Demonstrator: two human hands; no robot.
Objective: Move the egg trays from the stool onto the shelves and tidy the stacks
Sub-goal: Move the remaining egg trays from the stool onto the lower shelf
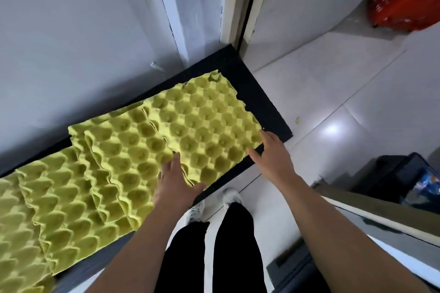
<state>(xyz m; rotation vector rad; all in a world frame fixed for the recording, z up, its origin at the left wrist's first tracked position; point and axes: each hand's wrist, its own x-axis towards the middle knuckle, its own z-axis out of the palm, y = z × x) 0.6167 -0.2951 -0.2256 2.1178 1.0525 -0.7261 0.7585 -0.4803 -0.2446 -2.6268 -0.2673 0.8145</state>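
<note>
A black shelf runs along a grey wall, and yellow-green egg trays cover most of it in a row of overlapping stacks. At the shelf's left end, the leftmost stack is cut off by the edge of the view. The second stack lies just beside it and partly over it. The third stack laps over the second in turn, its layers fanned out unevenly at the near edge of the shelf. The rightmost tray sits toward the right end of the shelf, its left side lying over the third stack, with bare black shelf showing past its far and right edges.

The left hand rests flat where the third stack and the rightmost tray meet, at the shelf's near edge. Its fingers are straight and spread, with the thumb stretched out along the tray's near edge, gripping nothing. The right hand is at the near right corner of the rightmost tray, its fingers extended and touching that corner. I cannot tell whether any part of the hand reaches under the tray.

Below the shelf are the person's black trousers and white shoes on a pale tiled floor. A red basket sits in the far right corner of the floor.
</note>
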